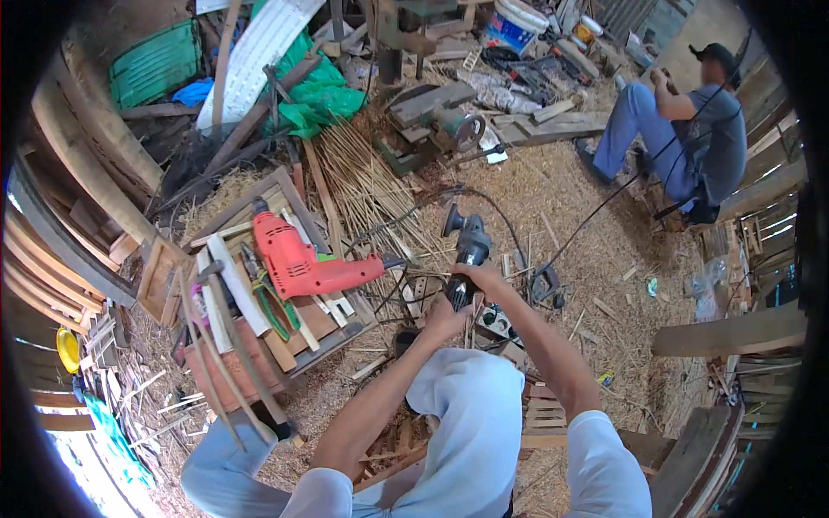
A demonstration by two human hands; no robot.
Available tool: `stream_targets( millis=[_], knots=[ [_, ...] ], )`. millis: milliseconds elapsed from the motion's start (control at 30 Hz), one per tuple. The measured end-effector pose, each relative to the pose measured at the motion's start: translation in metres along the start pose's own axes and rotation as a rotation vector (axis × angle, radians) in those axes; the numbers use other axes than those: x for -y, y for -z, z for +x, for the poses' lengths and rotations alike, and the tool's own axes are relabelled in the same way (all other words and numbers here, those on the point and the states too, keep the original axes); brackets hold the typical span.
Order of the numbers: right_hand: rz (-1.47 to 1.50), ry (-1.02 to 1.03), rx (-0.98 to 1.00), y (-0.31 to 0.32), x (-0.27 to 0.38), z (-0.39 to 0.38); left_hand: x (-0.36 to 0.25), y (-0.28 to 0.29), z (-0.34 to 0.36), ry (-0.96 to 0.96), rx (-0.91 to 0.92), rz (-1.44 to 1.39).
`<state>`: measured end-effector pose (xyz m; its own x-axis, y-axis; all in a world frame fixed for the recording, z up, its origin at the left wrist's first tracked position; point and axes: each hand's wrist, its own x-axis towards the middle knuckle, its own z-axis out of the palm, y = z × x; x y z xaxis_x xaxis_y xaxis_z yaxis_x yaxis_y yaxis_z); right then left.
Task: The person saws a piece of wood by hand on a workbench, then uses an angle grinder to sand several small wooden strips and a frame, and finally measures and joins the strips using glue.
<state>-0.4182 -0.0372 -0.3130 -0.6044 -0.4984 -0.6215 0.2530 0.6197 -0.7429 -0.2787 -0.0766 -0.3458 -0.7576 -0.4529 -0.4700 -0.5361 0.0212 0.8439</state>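
Note:
Above my knee I hold a black angle grinder (472, 246), its disc end pointing away from me. My right hand (486, 281) is wrapped round the middle of its body. Lower down, my left hand (446, 319) is closed on the rear part of the grinder. The fingertips of both hands are partly hidden. To the left, a red corded drill (302, 259) lies on a wooden workboard (233, 371). Beside the drill are green-handled pliers (275, 306), a hammer (226, 298) and pale wood strips (237, 289).
A seated person (691, 138) is at the far right. Black cables (596, 216) cross the shavings-covered floor (604, 268). A power strip (496, 321) lies just beyond my knee. Thin sticks (371, 181), a green sheet (319, 104) and a bench machine (453, 129) stand farther off.

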Motion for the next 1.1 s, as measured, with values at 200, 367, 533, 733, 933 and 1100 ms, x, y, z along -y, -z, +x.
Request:
stream_targets(
  millis=[200, 367, 533, 733, 933, 1100],
  knots=[
    [0.077, -0.187, 0.044, -0.006, -0.092, 0.106, 0.050, -0.029, 0.052, 0.156, -0.149, 0.410],
    [0.313, -0.191, 0.070, -0.031, -0.096, 0.145, 0.087, -0.026, 0.102, -0.001, -0.332, 0.594],
    [0.195, -0.190, 0.059, -0.033, -0.108, 0.156, 0.107, -0.034, 0.108, -0.019, -0.375, 0.690],
    [0.080, -0.063, 0.026, -0.034, -0.138, 0.180, 0.124, -0.042, 0.107, 0.096, -0.356, 0.491],
    [-0.052, -0.068, -0.024, -0.041, -0.134, 0.176, 0.122, -0.031, 0.093, -0.021, -0.383, 0.531],
    [-0.576, 0.194, -0.493, -0.024, -0.162, 0.195, 0.101, -0.041, 0.072, -0.229, -0.335, 0.457]
  ],
)
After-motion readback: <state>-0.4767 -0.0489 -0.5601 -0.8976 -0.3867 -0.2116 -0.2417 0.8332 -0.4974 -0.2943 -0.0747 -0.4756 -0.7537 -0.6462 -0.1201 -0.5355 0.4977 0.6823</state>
